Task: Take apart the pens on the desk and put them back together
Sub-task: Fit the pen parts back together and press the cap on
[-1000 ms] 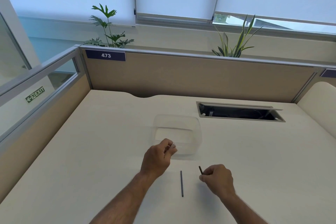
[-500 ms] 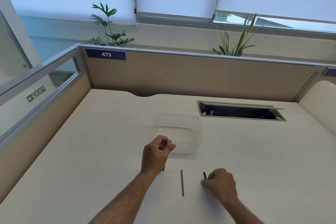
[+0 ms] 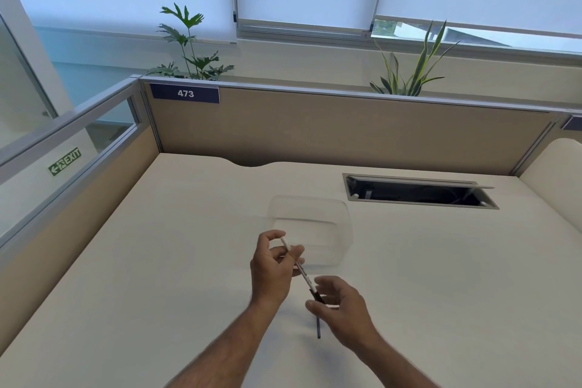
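Head view, left hand (image 3: 273,265): raised above the desk, fingers pinched on the upper half of the white pen barrel.
Head view, white pen barrel (image 3: 299,265): held slanted, white end up and away, dark tip end down toward the right hand.
Head view, right hand (image 3: 341,309): blurred, thumb and fingers curled about the dark tip (image 3: 316,294) of the barrel; whether clamped on it or merely touching, impossible to tell.
Head view, dark refill (image 3: 318,328): thin rod lying flat on the desk, upper part hidden beneath the right hand.
Head view, clear container (image 3: 310,214): transparent tub standing on the desk just beyond the left hand.
Head view, desk (image 3: 157,261): pale surface with an open cable hatch (image 3: 419,192) at far right.
Head view, partition (image 3: 346,132): beige panel carrying the label 473 (image 3: 185,93).
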